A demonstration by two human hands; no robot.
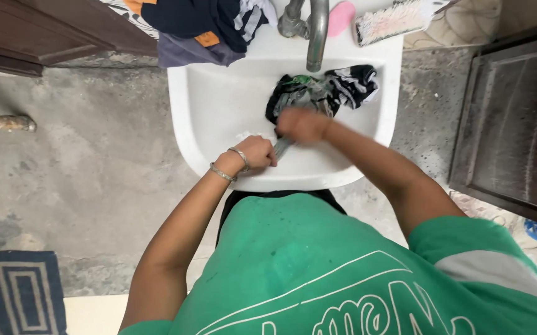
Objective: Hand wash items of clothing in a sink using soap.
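A wet dark garment (324, 92) with black, white and green stripes lies in the white sink (219, 99), under the metal tap (318, 31). My left hand (256, 152), with two bangles on the wrist, is clenched on the near end of the garment by the sink's front rim. Blurred by motion, my right hand (302, 124) grips the same garment just beyond the left hand. A twisted strip of cloth runs between the two hands.
A pile of dark clothes (206, 28) hangs over the sink's back left corner. A pink soap (341, 17) and a scrubbing brush (392, 20) lie behind the tap. Dark wooden doors (517, 124) stand to the right. A blue mat (23, 291) lies on the concrete floor.
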